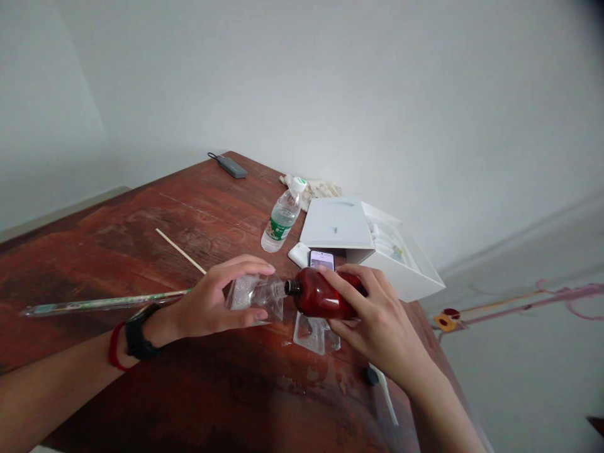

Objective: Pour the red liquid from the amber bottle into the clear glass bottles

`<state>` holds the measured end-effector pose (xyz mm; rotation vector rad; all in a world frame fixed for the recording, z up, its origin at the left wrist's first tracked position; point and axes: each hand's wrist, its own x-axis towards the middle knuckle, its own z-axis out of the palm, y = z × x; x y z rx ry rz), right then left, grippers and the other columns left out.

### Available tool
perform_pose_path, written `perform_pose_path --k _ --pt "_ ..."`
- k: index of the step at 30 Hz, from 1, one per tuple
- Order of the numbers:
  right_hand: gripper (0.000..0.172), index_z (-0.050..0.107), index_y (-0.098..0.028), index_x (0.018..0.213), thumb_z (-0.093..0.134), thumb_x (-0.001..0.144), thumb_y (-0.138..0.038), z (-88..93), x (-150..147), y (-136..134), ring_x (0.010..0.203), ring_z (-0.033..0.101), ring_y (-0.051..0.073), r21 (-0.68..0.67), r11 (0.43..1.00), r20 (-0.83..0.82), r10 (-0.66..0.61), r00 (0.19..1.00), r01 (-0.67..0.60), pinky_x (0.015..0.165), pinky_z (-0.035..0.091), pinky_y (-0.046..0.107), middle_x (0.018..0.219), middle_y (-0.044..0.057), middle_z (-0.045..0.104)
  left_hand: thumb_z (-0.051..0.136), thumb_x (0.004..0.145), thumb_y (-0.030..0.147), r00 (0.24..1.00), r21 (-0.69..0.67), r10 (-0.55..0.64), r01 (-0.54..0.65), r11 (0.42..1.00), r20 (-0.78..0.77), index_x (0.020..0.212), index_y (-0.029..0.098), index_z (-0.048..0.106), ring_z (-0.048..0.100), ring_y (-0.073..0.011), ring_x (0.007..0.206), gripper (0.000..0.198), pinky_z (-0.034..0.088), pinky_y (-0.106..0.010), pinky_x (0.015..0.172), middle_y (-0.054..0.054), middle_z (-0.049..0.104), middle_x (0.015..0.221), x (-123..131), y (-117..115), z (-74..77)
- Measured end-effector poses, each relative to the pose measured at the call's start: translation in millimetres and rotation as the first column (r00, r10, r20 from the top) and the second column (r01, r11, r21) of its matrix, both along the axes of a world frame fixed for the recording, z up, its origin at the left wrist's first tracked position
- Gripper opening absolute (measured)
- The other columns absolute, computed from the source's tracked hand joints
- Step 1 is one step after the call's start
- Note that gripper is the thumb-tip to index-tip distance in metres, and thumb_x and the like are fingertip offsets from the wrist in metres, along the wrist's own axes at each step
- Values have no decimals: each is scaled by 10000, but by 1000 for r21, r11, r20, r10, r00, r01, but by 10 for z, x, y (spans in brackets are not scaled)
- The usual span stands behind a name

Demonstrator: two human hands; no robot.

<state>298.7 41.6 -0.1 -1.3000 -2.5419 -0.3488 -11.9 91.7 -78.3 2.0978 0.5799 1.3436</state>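
1. A reddish-brown wooden table (141, 214) runs out beneath both hands, its surface worn and marked.
2. Beyond the right fingertips sits an open white box (406, 264), with its lid standing up on the side nearest the left hand.
3. The right hand (372, 321) wraps closely around a dark red plastic bottle (321, 294), fingers curved over the top and the thumb hidden below. The bottle lies on its side between the two hands, its black neck pointing left.
4. The left hand (212, 302) curls narrowly around a clear plastic packet (255, 299), which reaches the bottle's neck just past those fingertips.
5. Beyond the left fingertips stands a water bottle (282, 217) with a green label.
6. A long wrapped rod (99, 304) lies behind the left thumb, and a thin wooden stick (179, 250) lies just beyond the left fingers.
7. Just beyond the right fingertips lies a phone (321, 259), partly hidden by those fingers.
8. Below the right fingers lies a clear plastic sheet (316, 333).
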Motion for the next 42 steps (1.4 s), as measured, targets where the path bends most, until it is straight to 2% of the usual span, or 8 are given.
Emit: perform_pose_path --k 25,42 --pt "832 357 -363 1671 677 932 -154 15 -1 -2 1208 588 354 -25 1000 -11 4 1000 -4 987 576 581 1378 134 585 870 905 372 1000 0 -15 15 1000 3 1357 225 694 711 -275 1227 507 590 -386 1060 -116 744 1323 -1 7 -16" --pt "747 435 -311 1635 669 944 -151 11 -11 2 1179 592 344 6 1000 -1 12 1000 -12 969 571 549 1343 143 597 865 915 334 999 -4 -34 34 999 -3 1379 236 671 685 -244 1260 512 546 -336 1098 -86 722 1354 -10 19 -50"
